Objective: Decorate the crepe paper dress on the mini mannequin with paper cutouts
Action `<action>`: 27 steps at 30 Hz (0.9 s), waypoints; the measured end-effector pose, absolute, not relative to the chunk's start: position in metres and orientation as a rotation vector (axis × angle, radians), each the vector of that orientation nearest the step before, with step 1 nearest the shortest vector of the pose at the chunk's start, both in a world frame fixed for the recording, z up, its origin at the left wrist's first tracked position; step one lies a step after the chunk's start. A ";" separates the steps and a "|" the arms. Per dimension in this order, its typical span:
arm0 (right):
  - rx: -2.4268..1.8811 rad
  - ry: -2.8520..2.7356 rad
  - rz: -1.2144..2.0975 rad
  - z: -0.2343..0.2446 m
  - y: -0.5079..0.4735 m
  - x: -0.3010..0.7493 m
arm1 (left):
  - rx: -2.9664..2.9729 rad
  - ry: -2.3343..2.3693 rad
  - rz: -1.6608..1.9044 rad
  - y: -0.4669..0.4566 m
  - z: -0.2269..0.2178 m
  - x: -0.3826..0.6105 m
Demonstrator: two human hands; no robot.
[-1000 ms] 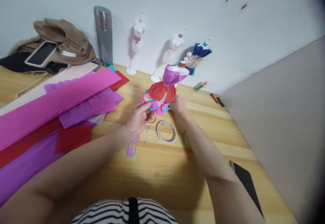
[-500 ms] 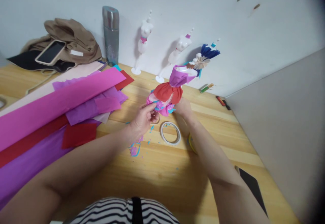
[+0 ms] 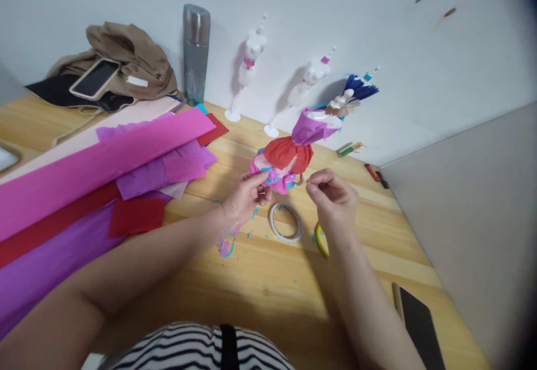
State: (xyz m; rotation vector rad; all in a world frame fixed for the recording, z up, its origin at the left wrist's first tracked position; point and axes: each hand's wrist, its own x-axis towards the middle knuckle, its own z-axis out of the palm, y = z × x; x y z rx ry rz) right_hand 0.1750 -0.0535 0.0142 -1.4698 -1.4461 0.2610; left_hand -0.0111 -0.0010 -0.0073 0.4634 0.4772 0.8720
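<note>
Tilted dress [image 3: 288,154], purple above red

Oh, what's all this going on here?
A person's bare left hand holds the lower edge of a small mannequin in a purple, red and pink papery dress. Their right hand is just beside it, clear of the dress, fingers curled; whether they pinch something tiny I can't tell. A round white tape ring lies on the pale wooden table, with long bright-pink papery sheet off to the left.

Ph. [image 3: 95,79] atop brn. cloth [image 3: 134,56], gry. flask [image 3: 196,70] beside it, nr. wht. wall [image 3: 335,12]
</note>
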 end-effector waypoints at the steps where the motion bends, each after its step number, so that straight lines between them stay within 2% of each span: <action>1: -1.382 -1.465 0.272 0.018 -0.059 0.162 | 0.467 0.478 0.872 -0.002 -0.007 -0.011; 5: -1.261 -1.565 0.187 0.028 -0.061 0.124 | 0.455 0.480 0.878 -0.004 -0.006 -0.010; 19: -1.365 -1.560 -0.136 0.021 -0.053 0.105 | 0.467 0.442 0.883 -0.005 -0.012 -0.012; 27: -1.397 -1.560 -0.158 0.019 -0.053 0.105 | 0.479 0.428 0.875 -0.006 -0.011 -0.013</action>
